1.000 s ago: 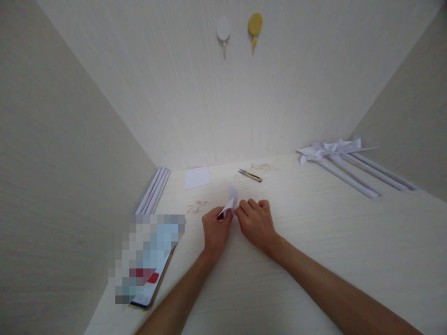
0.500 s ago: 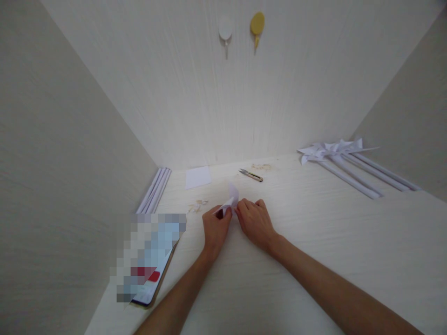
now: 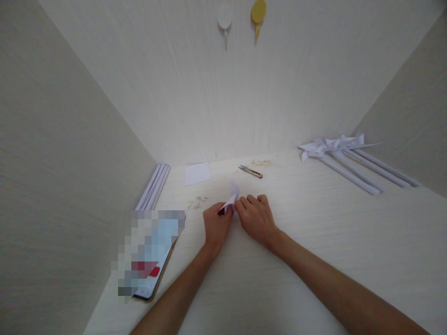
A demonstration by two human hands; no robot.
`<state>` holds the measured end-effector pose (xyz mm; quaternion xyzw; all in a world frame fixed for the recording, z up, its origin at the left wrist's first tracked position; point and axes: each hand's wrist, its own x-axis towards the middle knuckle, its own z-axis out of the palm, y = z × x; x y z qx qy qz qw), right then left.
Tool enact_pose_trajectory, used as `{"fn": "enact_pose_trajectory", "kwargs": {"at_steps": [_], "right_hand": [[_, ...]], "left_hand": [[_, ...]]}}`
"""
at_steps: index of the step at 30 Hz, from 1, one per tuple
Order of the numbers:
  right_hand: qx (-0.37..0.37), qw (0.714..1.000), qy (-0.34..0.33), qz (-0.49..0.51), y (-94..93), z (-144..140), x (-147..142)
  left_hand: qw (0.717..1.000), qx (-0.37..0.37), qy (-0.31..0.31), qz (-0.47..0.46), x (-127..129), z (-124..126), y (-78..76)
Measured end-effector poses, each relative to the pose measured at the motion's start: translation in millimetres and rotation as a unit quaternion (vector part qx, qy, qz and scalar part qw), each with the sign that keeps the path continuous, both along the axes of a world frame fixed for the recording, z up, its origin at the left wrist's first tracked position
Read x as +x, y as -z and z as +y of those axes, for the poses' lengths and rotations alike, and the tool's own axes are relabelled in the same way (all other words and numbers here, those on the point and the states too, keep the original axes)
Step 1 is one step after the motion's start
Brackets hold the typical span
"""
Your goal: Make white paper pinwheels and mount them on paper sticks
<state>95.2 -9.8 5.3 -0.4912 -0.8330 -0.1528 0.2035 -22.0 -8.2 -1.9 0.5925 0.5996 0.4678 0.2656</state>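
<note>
From the head camera, the left hand (image 3: pixel 215 225) and right hand (image 3: pixel 257 218) meet at the middle of the table (image 3: pixel 314 242), both pinching a small folded piece of white paper (image 3: pixel 232 197) between their fingertips. Snips (image 3: pixel 250 171) and a paper square (image 3: pixel 197 173) lie beyond; a phone (image 3: pixel 150 260) lies left.

Folded piece (image 3: pixel 233 197): thin white paper, matt.
Table (image 3: pixel 314 242): pale wood grain, matt.
Snips (image 3: pixel 250 171): metal, probably, slightly shiny.
Pinwheels (image 3: pixel 344 151): white rolled paper.
Wall hooks (image 3: pixel 240 16): smooth plastic.
</note>
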Motion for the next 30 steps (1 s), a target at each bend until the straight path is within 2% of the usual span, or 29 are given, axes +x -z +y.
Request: {"fn": "enact_pose_trajectory", "kwargs": {"at_steps": [4,8,10,15,19,24,27,30], "right_hand": [[-0.028,0.999,0.016,0.022,-0.9,-0.1,-2.6],[-0.107,0.99,0.049,0.078,-2.7,0.8,-5.0],[-0.123,0.987,0.049,0.089,-3.6,1.0,-4.7],[-0.068,0.996,0.013,0.059,-2.6,3.1,-0.8],[-0.039,0.996,0.021,0.073,0.8,4.9,0.7],[0.005,0.999,0.011,0.05,2.9,2.1,-1.3],[-0.01,0.999,0.016,0.046,1.1,-1.0,-3.3],[-0.072,0.994,0.026,0.079,-0.7,-2.6,-4.9]], "left_hand": [[0.999,0.027,0.001,0.024,0.3,-1.0,0.0],[1.0,0.016,0.005,0.009,-0.7,-0.1,0.3],[1.0,0.01,0.004,0.002,-1.4,0.4,1.0],[1.0,0.012,0.002,-0.012,-2.2,1.6,4.3],[1.0,0.019,-0.01,-0.012,-2.0,1.8,4.7],[0.996,0.06,0.0,0.059,-2.6,-0.3,3.7],[0.99,0.095,0.006,0.106,-3.7,-2.2,4.7],[0.985,0.123,0.017,0.12,-5.0,-3.5,5.8]]}}
